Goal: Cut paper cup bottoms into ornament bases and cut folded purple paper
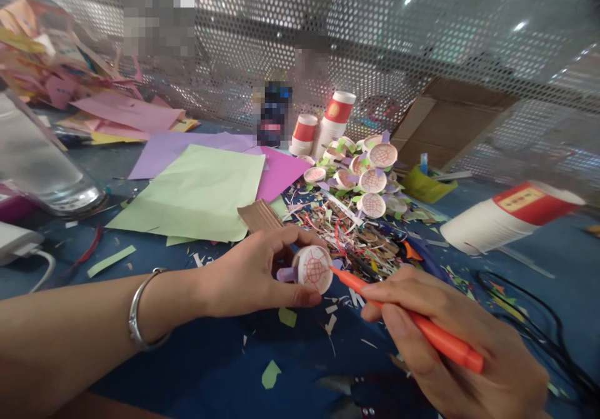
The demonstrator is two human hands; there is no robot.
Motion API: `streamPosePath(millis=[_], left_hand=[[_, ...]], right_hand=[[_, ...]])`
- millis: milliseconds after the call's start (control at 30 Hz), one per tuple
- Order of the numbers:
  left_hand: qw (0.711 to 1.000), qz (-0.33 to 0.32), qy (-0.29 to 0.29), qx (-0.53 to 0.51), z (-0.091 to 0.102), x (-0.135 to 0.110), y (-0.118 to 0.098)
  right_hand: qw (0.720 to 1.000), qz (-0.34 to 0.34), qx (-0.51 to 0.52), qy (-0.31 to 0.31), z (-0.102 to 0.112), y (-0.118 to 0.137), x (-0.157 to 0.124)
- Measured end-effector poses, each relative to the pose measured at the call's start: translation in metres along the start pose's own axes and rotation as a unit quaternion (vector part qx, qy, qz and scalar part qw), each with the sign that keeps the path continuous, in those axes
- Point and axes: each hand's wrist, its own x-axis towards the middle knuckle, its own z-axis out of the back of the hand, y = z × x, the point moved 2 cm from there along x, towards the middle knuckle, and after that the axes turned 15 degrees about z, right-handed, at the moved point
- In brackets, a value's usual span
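Observation:
My left hand [253,275] is closed around a small white paper-cup piece [315,270], its round face turned towards me. Red-orange lines form a grid on that face, and a purple paper tab sticks out at its left side. In my right hand [450,338] is an orange felt-tip pen [422,325], gripped like a writing tool. The pen's tip is at the right edge of the round face; whether it touches I cannot tell. Behind my hands, a heap of similar cup pieces [372,181] shows the same red line patterns, with green and purple paper bits.
Paper scraps [347,237] cover the middle of the blue table. Green paper [201,187] lies at left-centre, near a clear glass [47,162]. Stacked paper cups [510,216] lean at right, above black cables [529,319]. Dark scissors [347,394] lie at the front edge. A perforated metal screen [375,37] stands behind.

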Motion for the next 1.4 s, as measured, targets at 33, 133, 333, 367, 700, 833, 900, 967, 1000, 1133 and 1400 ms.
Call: streamPosePath(millis=[33,133,333,367,700,833,900,967,1000,1133,1400], left_hand=[[1.000,0.000,0.005,-0.006,-0.0003,-0.0001,0.0000],[1.000,0.004,0.017,-0.015,-0.0017,0.0002,0.0017],[1.000,0.004,0.022,0.000,-0.0035,0.0001,0.0027],[1.000,0.005,0.024,0.003,-0.0037,-0.0002,0.0024],[0.999,-0.020,0.012,0.032,-0.0045,-0.0029,0.0010],[0.999,-0.012,0.023,0.047,-0.0046,-0.0038,-0.0008],[0.998,-0.011,0.028,0.057,-0.0042,-0.0042,-0.0018],[0.997,-0.012,0.030,0.063,-0.0038,-0.0043,-0.0025],[0.997,-0.011,0.030,0.064,-0.0036,-0.0043,-0.0027],[0.998,-0.007,0.042,0.042,-0.0043,-0.0041,-0.0028],[0.998,-0.008,0.043,0.033,-0.0050,-0.0048,-0.0039]], right_hand=[[1.000,-0.004,0.001,0.000,-0.0001,-0.0002,0.0002],[1.000,-0.009,0.006,0.007,-0.0008,-0.0009,0.0008],[1.000,-0.009,0.016,0.001,-0.0009,-0.0004,0.0034],[1.000,-0.007,0.017,0.002,-0.0007,-0.0002,0.0039],[1.000,-0.003,0.005,0.007,-0.0010,0.0006,0.0023],[1.000,0.012,-0.007,0.009,0.0004,0.0025,0.0021],[1.000,0.017,-0.003,0.010,0.0010,0.0025,0.0025],[1.000,0.017,0.003,0.006,0.0014,0.0021,0.0028],[1.000,0.018,0.004,0.004,0.0016,0.0019,0.0030],[0.999,0.028,0.018,0.005,0.0025,0.0022,0.0039],[0.999,0.035,0.028,0.006,0.0010,0.0027,0.0058]])
